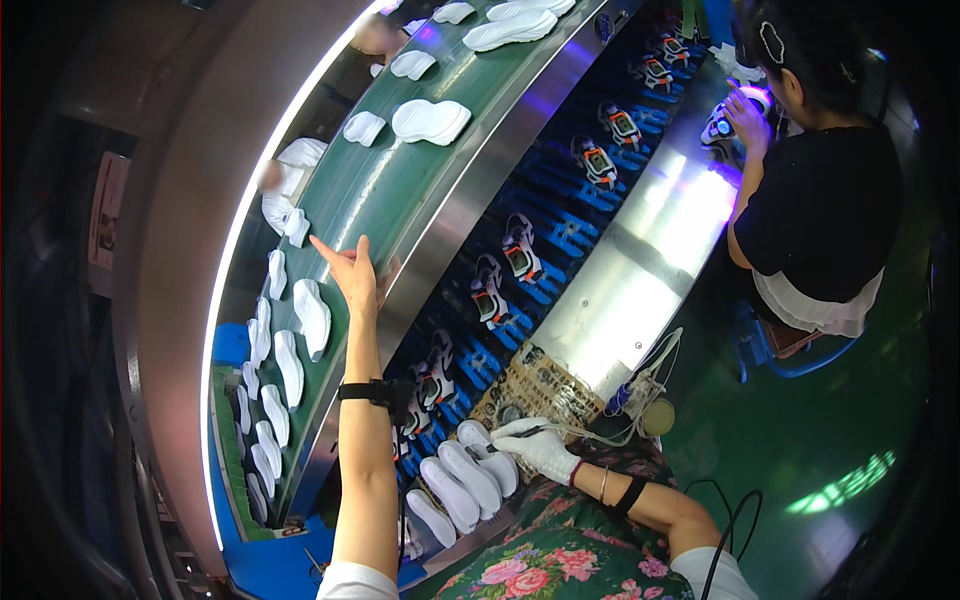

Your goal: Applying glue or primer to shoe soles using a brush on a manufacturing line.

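My bare left hand point(352, 275) reaches over the green conveyor belt point(375, 205), with its index finger stretched out and the thumb apart. It holds nothing; a white sole point(312, 318) lies on the belt just below it. My right hand point(541, 450), in a white glove, is closed at the top of a row of white soles point(470, 478) by my lap. A thin dark piece shows at its fingertips, too small to name. The nearest sole point(487, 455) lies right under those fingers.
White shoes with orange trim point(520, 250) stand along a blue slatted conveyor point(560, 230). Beyond a metal ledge point(625, 290), a seated co-worker point(820, 200) handles a shoe point(728, 118) under violet light. A cord bundle with a round container point(657, 417) sits by my right arm.
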